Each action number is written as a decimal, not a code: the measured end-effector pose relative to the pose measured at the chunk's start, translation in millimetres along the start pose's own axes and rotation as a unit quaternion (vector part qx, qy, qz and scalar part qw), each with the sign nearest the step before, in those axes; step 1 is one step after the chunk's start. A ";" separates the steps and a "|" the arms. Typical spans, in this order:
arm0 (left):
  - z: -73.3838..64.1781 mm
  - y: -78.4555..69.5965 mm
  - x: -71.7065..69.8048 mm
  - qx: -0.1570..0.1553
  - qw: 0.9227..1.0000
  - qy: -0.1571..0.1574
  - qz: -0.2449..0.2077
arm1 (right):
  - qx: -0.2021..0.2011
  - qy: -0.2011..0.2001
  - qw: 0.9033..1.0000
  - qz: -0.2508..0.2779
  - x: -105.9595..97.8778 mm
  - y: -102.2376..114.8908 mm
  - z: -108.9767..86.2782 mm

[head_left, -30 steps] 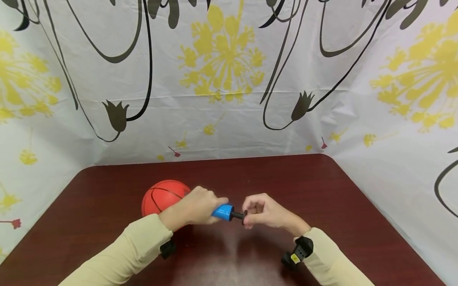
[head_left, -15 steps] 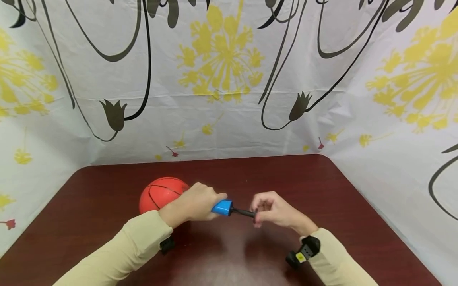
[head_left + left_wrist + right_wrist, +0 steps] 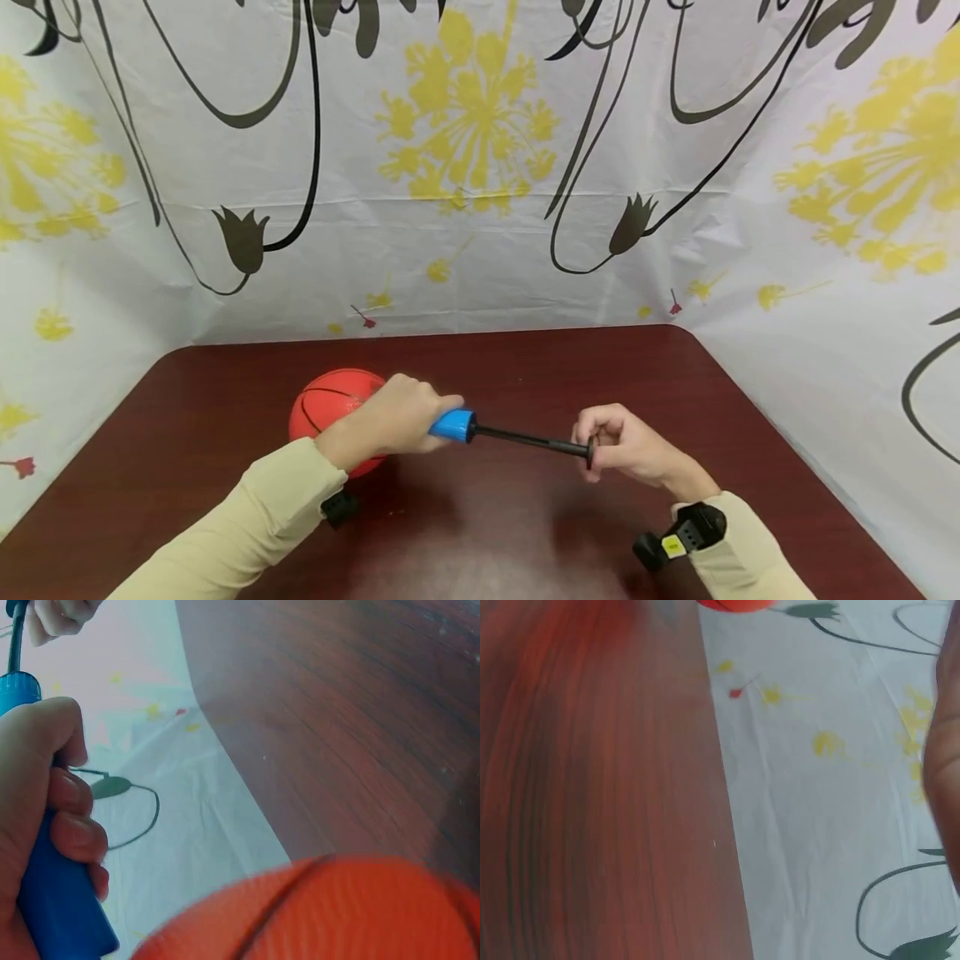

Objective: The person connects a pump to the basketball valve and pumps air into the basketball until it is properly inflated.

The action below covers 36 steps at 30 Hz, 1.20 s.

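My left hand [image 3: 397, 421] grips the blue barrel of a hand pump [image 3: 453, 425], fingers wrapped round it as the left wrist view shows. A long black rod runs out of the barrel to the right. At its end, my right hand [image 3: 626, 443] pinches the small black handle between thumb and fingers. Behind the left hand and forearm sits a red basketball [image 3: 330, 404] with black lines, partly hidden by them. In the left wrist view the ball [image 3: 337, 915] fills the bottom, close to the pump's barrel [image 3: 64, 892].
A dark red-brown table [image 3: 487, 358] with rounded far corners lies below the hands. White cloth [image 3: 480, 275] with yellow and grey flower prints hangs behind it and along both sides. Each wrist wears a black camera on a strap [image 3: 697, 527].
My right hand has moved to the right, drawing the pump's black rod far out of the barrel. The left hand has shifted slightly left and up, still holding the barrel.
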<state>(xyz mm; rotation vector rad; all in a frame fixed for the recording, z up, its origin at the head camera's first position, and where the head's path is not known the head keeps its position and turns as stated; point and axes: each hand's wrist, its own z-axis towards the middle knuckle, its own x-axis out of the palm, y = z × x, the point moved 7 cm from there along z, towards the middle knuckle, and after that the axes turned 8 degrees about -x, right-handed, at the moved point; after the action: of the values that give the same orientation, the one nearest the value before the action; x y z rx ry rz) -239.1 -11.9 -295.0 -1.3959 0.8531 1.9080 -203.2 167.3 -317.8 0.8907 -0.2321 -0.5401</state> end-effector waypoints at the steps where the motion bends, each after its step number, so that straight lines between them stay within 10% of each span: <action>1: -0.9 0.8 0.7 -0.002 1.000 0.003 0.000 | 0.005 0.003 1.000 -0.006 0.1 -0.1 -0.3; 11: 10.4 -13.5 9.3 0.015 1.000 0.011 -0.003 | 0.047 -0.025 0.985 -0.165 6.9 -40.0 34.3; 23: 1.1 4.1 10.3 -0.006 1.000 0.029 0.001 | 0.083 0.002 0.996 -0.022 -4.7 -10.2 -2.7; 30: 9.9 -6.5 17.1 -0.002 0.999 0.052 -0.009 | 0.063 -0.004 0.988 -0.144 -1.8 -37.3 24.9; 36: 12.8 -13.0 17.8 0.011 0.998 0.050 -0.027 | 0.097 -0.012 0.986 -0.136 1.0 -45.4 29.5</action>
<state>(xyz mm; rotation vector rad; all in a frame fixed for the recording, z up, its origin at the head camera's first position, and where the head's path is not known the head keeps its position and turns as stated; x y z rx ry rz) -240.6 7.9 -311.0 -1.4963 0.8712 1.7968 -230.2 123.8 -335.4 1.1140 -0.1872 -0.7907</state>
